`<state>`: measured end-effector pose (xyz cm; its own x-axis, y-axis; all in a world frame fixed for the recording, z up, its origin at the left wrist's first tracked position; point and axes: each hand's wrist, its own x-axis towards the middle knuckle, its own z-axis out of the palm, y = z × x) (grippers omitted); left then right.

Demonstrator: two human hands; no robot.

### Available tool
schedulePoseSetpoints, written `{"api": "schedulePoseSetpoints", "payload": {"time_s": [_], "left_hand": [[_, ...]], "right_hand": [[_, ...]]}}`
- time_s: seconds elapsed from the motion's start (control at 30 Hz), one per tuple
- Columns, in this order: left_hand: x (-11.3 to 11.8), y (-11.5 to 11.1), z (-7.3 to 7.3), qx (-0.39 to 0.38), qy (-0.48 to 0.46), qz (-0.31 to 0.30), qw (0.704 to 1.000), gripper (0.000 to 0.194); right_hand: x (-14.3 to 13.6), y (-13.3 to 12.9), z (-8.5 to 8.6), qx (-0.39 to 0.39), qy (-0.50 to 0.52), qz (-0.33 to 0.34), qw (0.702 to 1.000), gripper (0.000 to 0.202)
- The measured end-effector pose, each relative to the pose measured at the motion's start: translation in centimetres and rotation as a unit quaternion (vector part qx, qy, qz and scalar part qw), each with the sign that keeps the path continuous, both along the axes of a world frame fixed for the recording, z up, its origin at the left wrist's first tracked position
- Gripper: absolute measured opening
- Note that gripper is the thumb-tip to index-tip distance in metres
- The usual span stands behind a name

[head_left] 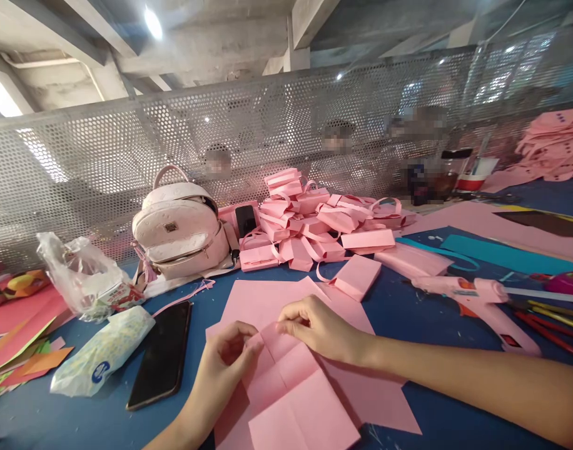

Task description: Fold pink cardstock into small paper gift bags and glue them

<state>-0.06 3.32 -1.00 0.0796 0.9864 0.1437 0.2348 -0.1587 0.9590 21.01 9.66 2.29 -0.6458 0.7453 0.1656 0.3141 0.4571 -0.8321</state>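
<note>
Both hands pinch the far edge of a creased sheet of pink paper [300, 400]. My left hand [228, 362] has thumb and fingers closed on its upper left corner. My right hand [319, 328] grips the same edge a little to the right, fingertips pressed together. Fold lines cross the sheet lengthwise and sideways. Beneath it lie more flat pink sheets [258, 297]. Just beyond them rests a folded pink paper box with a strip handle [356, 278], in front of a heap of similar pink paper boxes [309, 219].
On the left are a black phone [159, 356], a tissue pack [101, 353], a plastic bag [87, 275] and coloured paper [33, 369]. A pale pink backpack [176, 225] stands behind. To the right lie a pink glue gun [478, 300] and pencils [553, 315]. A perforated metal screen [277, 125] bounds the back.
</note>
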Motion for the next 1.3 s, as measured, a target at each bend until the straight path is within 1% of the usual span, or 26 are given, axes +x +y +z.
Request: {"api": "schedulePoseSetpoints", "payload": {"time_s": [0.07,0.13,0.17,0.27,0.37,0.47,0.6,0.7,0.8,0.87,0.93,1.03,1.1,1.13,1.2,1.3], "left_hand": [[-0.2,0.0,-0.1,0.011,0.022,0.007,1.0,0.03],[-0.3,0.0,-0.2,0.009,0.028,0.014,0.999,0.029],[-0.3,0.0,-0.2,0.007,0.023,0.016,1.0,0.029],[-0.3,0.1,-0.4,-0.002,-0.015,0.029,0.999,0.03],[-0.2,0.0,-0.5,-0.018,-0.047,0.03,0.998,0.035],[-0.2,0.0,-0.5,-0.012,-0.05,0.029,0.998,0.033],[-0.2,-0.1,-0.5,0.007,-0.047,0.039,0.998,0.023],[-0.2,-0.1,-0.6,0.018,-0.038,0.055,0.998,0.02],[-0.4,-0.1,-0.8,0.025,-0.02,0.068,0.997,0.022],[-0.6,0.0,-1.0,0.058,0.001,0.059,0.997,0.025],[-0.9,0.0,-0.9,0.114,0.035,0.048,0.992,0.025],[-1.1,-0.2,-0.6,0.193,0.082,0.075,0.975,0.02],[-1.2,-0.5,-0.3,0.222,0.11,0.083,0.965,0.016],[-1.3,-0.6,-0.2,0.226,0.125,0.074,0.963,0.012],[-1.5,-0.7,-0.2,0.21,0.148,0.045,0.965,0.007],[-1.9,-0.3,-0.5,0.146,0.145,0.026,0.978,0.019]], "right_hand": [[-0.3,-0.3,-0.3,-0.006,0.005,0.008,1.0,0.047],[-0.3,-0.4,-0.7,-0.011,0.016,0.01,1.0,0.035],[-0.3,-0.4,-0.9,-0.014,0.021,0.007,1.0,0.031],[0.1,-0.1,-1.7,-0.024,0.04,-0.014,0.999,0.032],[0.3,0.3,-2.3,-0.041,0.056,-0.027,0.997,0.017],[0.3,0.5,-2.6,-0.082,0.071,-0.023,0.994,0.02],[0.1,0.5,-2.5,-0.138,0.102,-0.022,0.985,0.025],[-0.1,0.4,-2.4,-0.13,0.126,-0.036,0.983,0.024],[-0.1,0.2,-2.4,-0.125,0.138,-0.045,0.982,0.022],[0.0,0.1,-2.5,-0.129,0.14,-0.047,0.981,0.022],[0.0,0.0,-2.6,-0.127,0.145,-0.046,0.98,0.023],[0.1,-0.1,-2.6,-0.117,0.153,-0.047,0.98,0.023],[0.1,-0.1,-2.5,-0.118,0.158,-0.047,0.979,0.023],[0.1,-0.1,-2.5,-0.122,0.159,-0.046,0.979,0.023],[0.1,-0.2,-2.4,-0.129,0.16,-0.04,0.978,0.023],[0.2,-0.4,-2.2,-0.099,0.158,-0.045,0.981,0.022]]}}
